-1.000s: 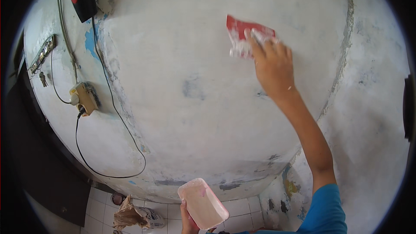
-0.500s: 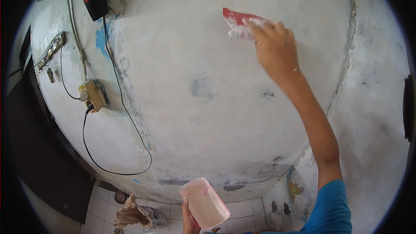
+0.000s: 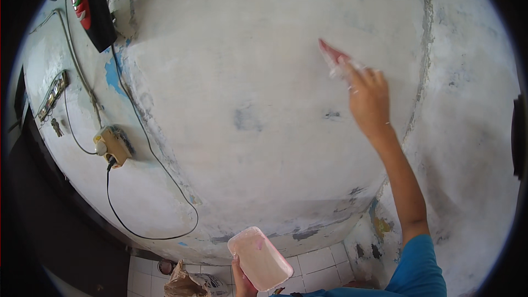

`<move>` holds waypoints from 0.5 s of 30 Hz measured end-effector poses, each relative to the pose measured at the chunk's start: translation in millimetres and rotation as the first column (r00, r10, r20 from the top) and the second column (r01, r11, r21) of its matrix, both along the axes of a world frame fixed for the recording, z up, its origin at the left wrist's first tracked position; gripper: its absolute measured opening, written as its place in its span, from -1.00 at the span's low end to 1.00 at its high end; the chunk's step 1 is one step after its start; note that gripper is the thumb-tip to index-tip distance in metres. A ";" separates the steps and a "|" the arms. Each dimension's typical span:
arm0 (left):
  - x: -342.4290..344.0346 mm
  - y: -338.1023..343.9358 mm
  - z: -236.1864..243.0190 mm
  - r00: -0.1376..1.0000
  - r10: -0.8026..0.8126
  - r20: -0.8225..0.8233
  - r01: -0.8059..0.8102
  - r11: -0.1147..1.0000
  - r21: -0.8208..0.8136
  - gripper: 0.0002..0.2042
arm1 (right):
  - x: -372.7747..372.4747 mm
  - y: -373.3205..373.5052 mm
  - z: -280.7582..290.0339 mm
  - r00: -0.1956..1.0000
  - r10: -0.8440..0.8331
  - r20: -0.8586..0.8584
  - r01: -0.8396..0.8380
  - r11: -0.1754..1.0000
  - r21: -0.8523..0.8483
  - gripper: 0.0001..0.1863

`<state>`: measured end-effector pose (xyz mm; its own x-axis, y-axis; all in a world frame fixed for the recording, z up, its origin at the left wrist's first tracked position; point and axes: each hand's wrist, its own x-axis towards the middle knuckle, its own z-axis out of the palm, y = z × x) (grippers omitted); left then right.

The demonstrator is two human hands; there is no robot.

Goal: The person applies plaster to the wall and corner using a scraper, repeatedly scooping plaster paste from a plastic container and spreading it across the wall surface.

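Against the upper right part of the pale, patchy wall (image 3: 275,148), my right hand (image 3: 369,96) is closed on a red putty scraper (image 3: 333,52). White paste is smeared along the scraper and on my fingers. The scraper is tilted, its far corner pointing up and left; whether its edge touches the wall I cannot tell. Low in the middle, my left hand (image 3: 241,279) grips the left side of a shallow pinkish plastic tray (image 3: 259,259). A pale film coats the tray's inside, with a small pink patch near its upper right.
On the left hang a socket block (image 3: 113,147) with plugs and a looping black cable (image 3: 159,159). Above it is a black and red device (image 3: 92,8). Keys (image 3: 56,127) hang beside a rack. An open paper bag (image 3: 187,281) stands on the tiled floor (image 3: 316,261).
My right hand and the scraper have moved down and to the right, and the scraper shows narrower. My whole view has shifted, with the wall fittings lower and further left. The tray stays held.
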<state>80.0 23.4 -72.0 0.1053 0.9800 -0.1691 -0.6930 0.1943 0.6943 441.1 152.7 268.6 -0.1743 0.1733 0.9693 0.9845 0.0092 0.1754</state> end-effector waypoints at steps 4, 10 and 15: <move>-4.1 3.0 7.0 0.998 0.028 -0.063 -0.027 1.000 0.012 -0.38 | -24.8 11.7 -78.8 0.984 -0.073 0.161 0.088 0.992 -0.086 -0.40; -21.0 5.2 -3.6 0.999 -0.026 -0.029 0.027 0.999 0.018 -0.40 | -23.7 -27.4 -38.4 0.994 0.090 0.057 -0.074 0.965 -0.251 -0.41; -15.8 0.8 22.1 1.000 -0.019 -0.005 0.018 0.999 -0.039 -0.40 | -27.0 9.7 11.3 0.987 0.158 0.027 -0.159 0.987 0.030 -0.43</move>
